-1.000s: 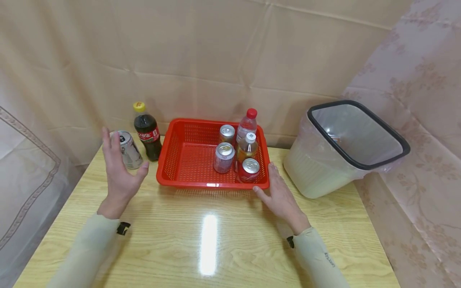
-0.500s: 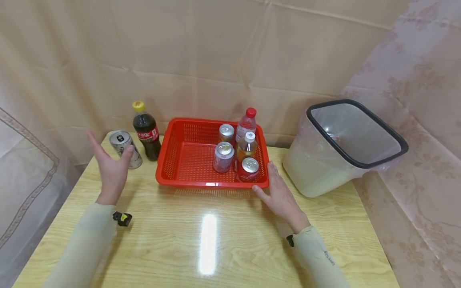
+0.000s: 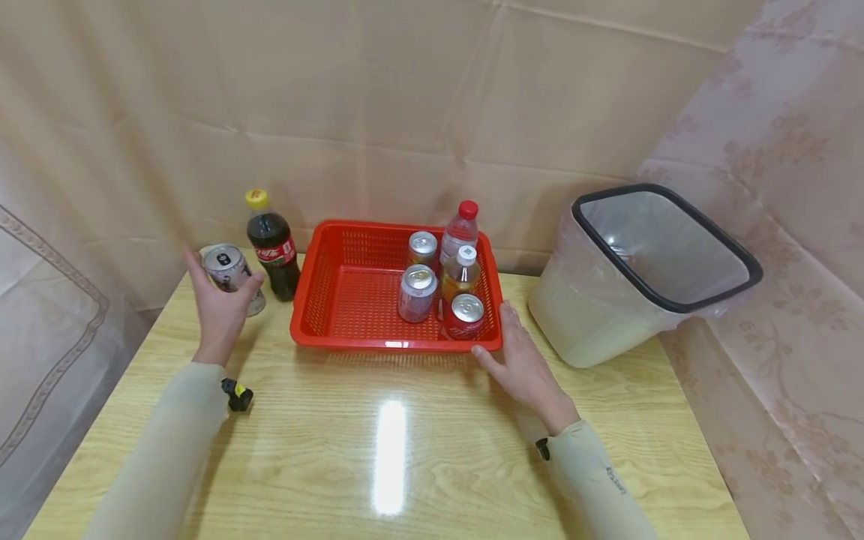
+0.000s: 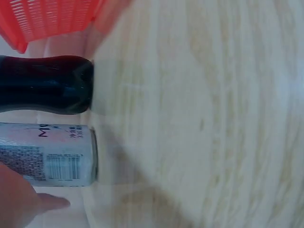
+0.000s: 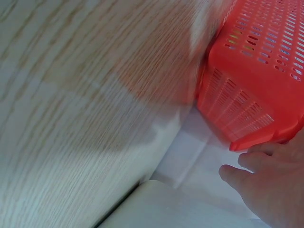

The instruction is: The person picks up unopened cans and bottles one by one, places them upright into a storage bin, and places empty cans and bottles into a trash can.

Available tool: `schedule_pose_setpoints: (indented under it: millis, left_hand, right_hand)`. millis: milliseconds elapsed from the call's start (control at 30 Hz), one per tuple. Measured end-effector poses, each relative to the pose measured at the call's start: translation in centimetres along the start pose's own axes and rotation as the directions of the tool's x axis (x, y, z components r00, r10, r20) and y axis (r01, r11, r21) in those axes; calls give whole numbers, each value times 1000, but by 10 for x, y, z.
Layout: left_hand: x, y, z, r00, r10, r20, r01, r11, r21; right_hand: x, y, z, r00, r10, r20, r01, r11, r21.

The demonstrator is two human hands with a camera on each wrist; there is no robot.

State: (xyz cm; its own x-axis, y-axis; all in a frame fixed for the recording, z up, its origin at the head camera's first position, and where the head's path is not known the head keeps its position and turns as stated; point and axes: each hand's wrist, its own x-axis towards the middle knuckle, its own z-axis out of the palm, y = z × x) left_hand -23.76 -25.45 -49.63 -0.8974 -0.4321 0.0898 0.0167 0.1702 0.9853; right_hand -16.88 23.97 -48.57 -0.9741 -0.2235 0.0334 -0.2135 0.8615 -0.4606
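My left hand [image 3: 224, 311] is around a pale printed drink can [image 3: 228, 264] standing upright on the table. Its thumb lies at the can's right front and the fingers on its left; a finger shows apart from the can [image 4: 66, 156] in the left wrist view. Right beside it stands a cola bottle [image 3: 274, 251] with a yellow cap. My right hand [image 3: 529, 371] rests with straight fingers along the right side of a red plastic basket [image 3: 344, 345], thumb at its front corner. In the basket stand a pink can [image 3: 417, 296], a red can [image 3: 464, 319], another can [image 3: 422, 247] and two bottles [image 3: 460, 229].
A bin [image 3: 580, 315] with a black rim and clear liner stands at the right of the table [image 3: 324, 450]; something small lies inside it. A beige cloth [image 3: 378, 112] hangs behind the table, with patterned cloth at the right.
My left hand first moved left, uncovering the can, then came in around it with its thumb to the right. The right hand and the basket have stayed in place.
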Motion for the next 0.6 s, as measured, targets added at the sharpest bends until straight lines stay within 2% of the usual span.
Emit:
schedule_pose_setpoints:
  millis: [167,600]
  left_hand:
    - [5,-6,3,999,33,-6,-32,999,8]
    - [15,-15,13,992,73,-102,-66,996,66]
  right_hand:
    - [0,0,0,1000,0,-3,0,1000,-3]
    - [-1,-2,0,1000,-2,-6,2,1000,14]
